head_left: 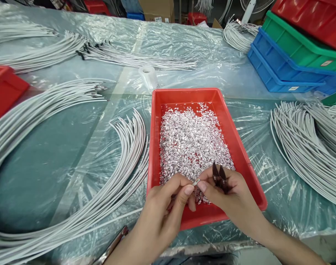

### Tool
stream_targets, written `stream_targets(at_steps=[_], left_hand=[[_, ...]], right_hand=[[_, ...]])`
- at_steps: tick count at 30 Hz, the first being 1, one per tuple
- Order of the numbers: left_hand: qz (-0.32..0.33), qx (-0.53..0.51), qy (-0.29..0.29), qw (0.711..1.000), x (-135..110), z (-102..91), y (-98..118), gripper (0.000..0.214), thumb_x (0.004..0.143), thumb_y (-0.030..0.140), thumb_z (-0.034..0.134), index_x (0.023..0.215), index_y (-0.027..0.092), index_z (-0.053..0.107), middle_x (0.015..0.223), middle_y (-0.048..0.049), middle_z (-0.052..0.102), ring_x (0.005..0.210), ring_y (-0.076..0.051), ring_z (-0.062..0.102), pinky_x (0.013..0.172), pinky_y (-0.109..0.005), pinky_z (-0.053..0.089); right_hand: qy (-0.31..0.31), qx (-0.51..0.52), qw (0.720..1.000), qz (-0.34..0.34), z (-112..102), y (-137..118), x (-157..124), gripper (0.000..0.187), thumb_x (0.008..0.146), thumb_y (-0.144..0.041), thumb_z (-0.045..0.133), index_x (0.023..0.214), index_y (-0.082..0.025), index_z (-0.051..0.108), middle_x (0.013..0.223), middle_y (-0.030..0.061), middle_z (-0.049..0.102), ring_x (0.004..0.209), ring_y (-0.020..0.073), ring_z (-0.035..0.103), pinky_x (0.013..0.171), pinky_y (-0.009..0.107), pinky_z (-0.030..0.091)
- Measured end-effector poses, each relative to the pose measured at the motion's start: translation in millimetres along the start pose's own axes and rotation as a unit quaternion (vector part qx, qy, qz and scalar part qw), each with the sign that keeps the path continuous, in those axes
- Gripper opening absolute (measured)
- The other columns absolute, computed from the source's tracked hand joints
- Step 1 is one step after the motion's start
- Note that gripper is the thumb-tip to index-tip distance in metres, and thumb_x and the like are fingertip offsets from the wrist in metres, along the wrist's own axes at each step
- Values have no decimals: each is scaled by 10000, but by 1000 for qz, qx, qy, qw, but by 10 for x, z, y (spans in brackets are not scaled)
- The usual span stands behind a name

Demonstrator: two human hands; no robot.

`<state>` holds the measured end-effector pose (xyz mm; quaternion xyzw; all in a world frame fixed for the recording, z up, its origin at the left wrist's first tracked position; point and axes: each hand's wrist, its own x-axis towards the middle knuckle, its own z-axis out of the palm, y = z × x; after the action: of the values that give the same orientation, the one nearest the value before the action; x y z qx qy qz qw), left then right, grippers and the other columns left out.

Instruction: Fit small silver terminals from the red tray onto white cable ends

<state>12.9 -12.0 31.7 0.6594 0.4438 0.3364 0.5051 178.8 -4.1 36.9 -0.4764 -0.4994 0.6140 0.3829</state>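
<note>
My left hand (165, 208) is closed in a pinch on the end of a white cable (195, 182), above the near part of a red tray (153, 140). Thumb and forefinger of my right hand (236, 195) pinch at the tip of the same cable end. A dark tool with two pointed blades (219, 176), like small snips, is tucked in that hand with its points upward; its handles are hidden. Many small shiny silver scraps (192, 143) cover the tray's floor below my hands.
Bundled white cables (123, 162) curve along my left, and more cables (306, 147) lie coiled at right. Black-ended cables (140, 59) and a clear plastic roll (148, 75) lie beyond the tray. Stacked blue bins (280, 70) stand far right; a red bin (4, 88) is left.
</note>
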Motion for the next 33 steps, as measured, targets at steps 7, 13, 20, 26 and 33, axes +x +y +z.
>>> stream_targets(at_steps=[7, 13, 20, 26, 33], left_hand=[[-14, -11, -10, 1000, 21, 18, -29, 261, 965, 200, 359, 767, 183, 527, 626, 36, 572, 503, -62, 470, 492, -178, 365], [-13, -17, -6, 1000, 14, 23, -23, 277, 967, 218, 343, 763, 182, 527, 588, 27, 551, 489, -77, 475, 468, -189, 376], [13, -14, 23, 1000, 26, 35, 4, 168, 922, 160, 454, 803, 187, 570, 675, 14, 618, 617, -87, 585, 574, -187, 451], [20, -10, 31, 999, 2, 59, -26, 123, 903, 158, 500, 845, 193, 602, 717, 13, 661, 657, -97, 631, 595, -187, 495], [71, 66, 39, 995, 5, 92, -16, 98, 898, 175, 522, 877, 193, 616, 769, -3, 677, 678, -110, 620, 629, -234, 477]], right_hand=[[-10, 1, 1000, 10, 17, 31, 11, 115, 858, -185, 550, 750, -217, 571, 614, -62, 444, 557, 90, 368, 521, 206, 327], [25, -53, 998, 22, -33, -25, 25, 119, 863, -245, 536, 754, -205, 562, 602, -55, 386, 520, 95, 313, 458, 213, 279], [135, -198, 969, -67, -172, -33, 74, 218, 859, -293, 562, 675, -199, 492, 573, -59, 322, 509, 101, 292, 455, 232, 261], [132, -205, 968, -65, -184, -16, 100, 182, 831, -279, 592, 697, -203, 495, 559, -72, 272, 494, 102, 252, 450, 236, 232], [96, -211, 970, -70, -188, -1, 89, 361, 888, -361, 495, 595, -209, 349, 577, -53, 271, 517, 110, 286, 471, 232, 261]])
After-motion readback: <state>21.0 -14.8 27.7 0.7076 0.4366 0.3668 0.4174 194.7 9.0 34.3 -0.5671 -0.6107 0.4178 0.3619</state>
